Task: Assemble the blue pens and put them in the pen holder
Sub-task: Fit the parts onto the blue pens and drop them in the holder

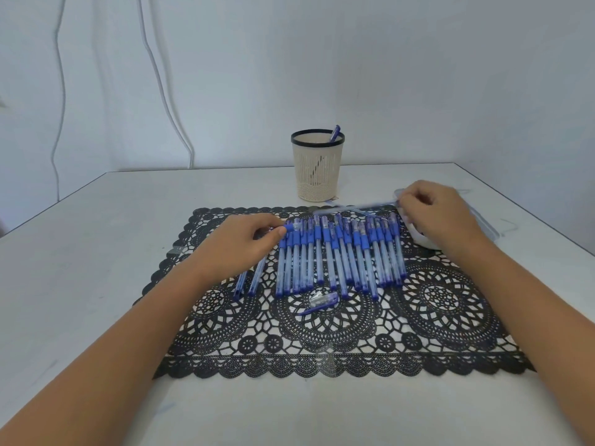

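Note:
Several blue pen barrels (341,255) lie side by side in a row on a black lace mat (338,333). My left hand (241,243) pinches the blue grip end of the leftmost barrel (288,227). My right hand (441,210) holds a thin, blurred pen refill (357,208) that lies level above the row. A loose blue pen cap (322,300) rests on the mat in front of the row. Behind the mat stands a beige pen holder (317,175) with a black rim, one blue pen (335,133) leaning inside it.
A clear plastic lid or tray (483,226) lies at the right, partly under my right hand. Two more barrels (249,278) lie left of the row, under my left hand. The white table (96,252) meets a white wall with cables behind it.

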{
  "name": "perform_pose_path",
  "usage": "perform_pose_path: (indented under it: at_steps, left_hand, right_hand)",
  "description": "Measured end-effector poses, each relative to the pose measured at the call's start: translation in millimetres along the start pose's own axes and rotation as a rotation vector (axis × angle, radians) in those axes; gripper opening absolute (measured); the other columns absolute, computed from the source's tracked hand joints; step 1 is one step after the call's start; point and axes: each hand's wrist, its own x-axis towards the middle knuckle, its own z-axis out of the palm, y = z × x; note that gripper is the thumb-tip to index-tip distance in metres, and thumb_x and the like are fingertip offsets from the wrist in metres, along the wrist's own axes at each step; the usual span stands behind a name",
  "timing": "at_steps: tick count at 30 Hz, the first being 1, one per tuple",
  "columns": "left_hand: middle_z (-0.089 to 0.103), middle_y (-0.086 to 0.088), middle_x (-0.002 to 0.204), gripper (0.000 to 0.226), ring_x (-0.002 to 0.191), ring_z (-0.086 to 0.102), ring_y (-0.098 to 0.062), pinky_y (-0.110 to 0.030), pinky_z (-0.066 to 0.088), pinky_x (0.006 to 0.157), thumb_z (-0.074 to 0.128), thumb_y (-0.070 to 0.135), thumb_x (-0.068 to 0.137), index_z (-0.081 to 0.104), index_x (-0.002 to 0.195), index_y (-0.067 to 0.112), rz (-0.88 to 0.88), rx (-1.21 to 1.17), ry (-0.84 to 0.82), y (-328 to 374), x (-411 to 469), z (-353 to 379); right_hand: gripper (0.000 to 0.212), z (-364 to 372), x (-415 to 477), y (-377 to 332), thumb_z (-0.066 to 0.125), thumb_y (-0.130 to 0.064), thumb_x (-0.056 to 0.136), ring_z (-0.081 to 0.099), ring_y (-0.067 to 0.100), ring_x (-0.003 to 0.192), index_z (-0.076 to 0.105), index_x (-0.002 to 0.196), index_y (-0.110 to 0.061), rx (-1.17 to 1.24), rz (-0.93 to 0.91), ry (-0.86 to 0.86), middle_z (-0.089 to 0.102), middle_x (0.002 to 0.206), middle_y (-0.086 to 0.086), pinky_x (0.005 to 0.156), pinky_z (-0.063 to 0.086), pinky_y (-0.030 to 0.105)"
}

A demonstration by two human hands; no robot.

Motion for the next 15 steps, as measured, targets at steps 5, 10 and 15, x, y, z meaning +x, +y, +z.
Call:
perform_pose_path:
  at_steps: [5,10,15]
  left_hand:
    - [0.052,0.022,0.068,0.026,0.061,0.047,0.004,-0.021,0.034,0.058,0.047,0.038,0.093,0.063,0.108,0.023,-0.012,0.047,0.074,-8.6,0.7,9.0]
    - [0.052,0.022,0.069,0.027,0.063,0.047,0.006,-0.023,0.036,0.061,0.047,0.039,0.093,0.063,0.109,0.024,0.001,0.042,0.07,-8.0,0.3,11.0]
    - [0.051,0.022,0.067,0.028,0.06,0.046,0.005,-0.022,0.035,0.06,0.047,0.039,0.093,0.063,0.108,0.023,0.018,0.039,0.053,-5.6,0.7,12.4]
  right_hand:
    - [0.012,5.2,9.6,20.7,0.052,-0.016,0.088,0.048,0.015,0.074,0.062,0.087,-0.01,-0.186,0.062,0.235,0.056,0.077,0.001,0.065,0.031,0.024]
    - [0.024,17.2,19.6,36.1,0.052,-0.026,0.091,0.052,0.028,0.093,0.071,0.099,-0.015,-0.483,0.002,0.165,0.058,0.101,0.013,0.083,0.043,0.039]
    - [0.032,18.9,20.4,34.6,0.043,-0.039,0.095,0.043,0.033,0.112,0.068,0.109,-0.024,-0.683,0.054,0.035,0.051,0.117,0.012,0.091,0.033,0.044]
